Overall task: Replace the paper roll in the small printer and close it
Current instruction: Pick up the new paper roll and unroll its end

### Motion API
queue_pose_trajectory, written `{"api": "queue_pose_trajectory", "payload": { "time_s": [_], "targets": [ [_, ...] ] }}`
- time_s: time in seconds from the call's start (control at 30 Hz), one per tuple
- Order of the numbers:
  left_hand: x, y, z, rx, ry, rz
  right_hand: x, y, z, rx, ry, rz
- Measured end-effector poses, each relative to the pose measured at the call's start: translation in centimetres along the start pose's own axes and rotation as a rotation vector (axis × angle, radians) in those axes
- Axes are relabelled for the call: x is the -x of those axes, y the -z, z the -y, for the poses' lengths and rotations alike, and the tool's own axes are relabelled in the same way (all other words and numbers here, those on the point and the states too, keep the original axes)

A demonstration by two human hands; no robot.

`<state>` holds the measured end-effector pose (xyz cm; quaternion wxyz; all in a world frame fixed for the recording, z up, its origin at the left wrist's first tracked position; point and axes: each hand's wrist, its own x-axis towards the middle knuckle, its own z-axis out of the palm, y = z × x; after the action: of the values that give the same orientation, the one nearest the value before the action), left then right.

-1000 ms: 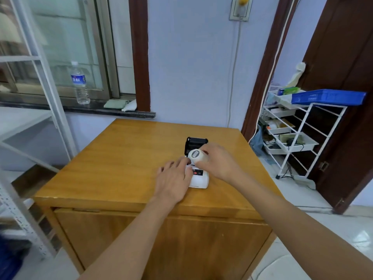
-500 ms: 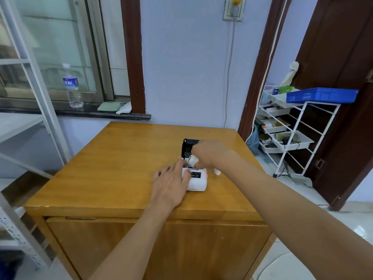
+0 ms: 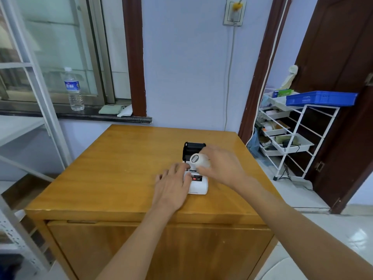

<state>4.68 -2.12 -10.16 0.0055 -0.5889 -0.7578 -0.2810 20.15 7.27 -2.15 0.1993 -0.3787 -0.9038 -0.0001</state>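
Head view: right hand fingers gripping paper roll above open printer, left hand flat beside, water bottle well apart.

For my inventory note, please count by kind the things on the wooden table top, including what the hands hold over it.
Printer, white with black lid open: 1
Paper roll, in the right hand above the printer: 1
Total: 2
The left hand rests flat against the printer.

Bright, even daylight; soft glare on the table, edges warped and blurred.
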Motion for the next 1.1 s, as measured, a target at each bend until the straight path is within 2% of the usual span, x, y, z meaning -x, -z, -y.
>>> {"api": "queue_pose_trajectory", "payload": {
  "time_s": [0.13, 0.27, 0.33, 0.4, 0.57, 0.8, 0.93, 1.1],
  "targets": [
    [0.0, 0.2, 0.0, -0.009, -0.032, -0.036, 4.2, -1.8, 0.4, -0.347, -0.066, -0.147],
    [1.0, 1.2, 0.1, 0.075, -0.163, -0.207, 6.3, -2.7, 1.6, -0.493, -0.044, -0.258],
    [1.6, 1.9, 0.4, 0.265, -0.077, -0.254, 6.7, -3.2, 1.9, -0.483, -0.051, -0.282],
    [1.8, 2.7, 0.3, 0.554, 0.084, -0.196, 6.8, -3.6, 2.5, -0.473, -0.056, -0.286],
    [2.1, 3.8, 0.0, 0.976, 0.077, -0.107, 6.3, -4.9, 4.0, -0.464, -0.008, -0.365],
    [1.8, 3.9, 0.8, 1.076, 0.161, -0.016, 5.3, -6.4, 4.7, -0.475, 0.022, -0.439],
    [1.5, 4.2, 1.5, 1.169, 0.224, -0.048, 5.5, -6.1, 4.2, -0.468, 0.018, -0.436],
    [1.4, 4.5, 1.5, 1.203, 0.259, -0.068, 6.6, -5.0, 0.7, -0.401, 0.000, -0.580]
  ]
}}
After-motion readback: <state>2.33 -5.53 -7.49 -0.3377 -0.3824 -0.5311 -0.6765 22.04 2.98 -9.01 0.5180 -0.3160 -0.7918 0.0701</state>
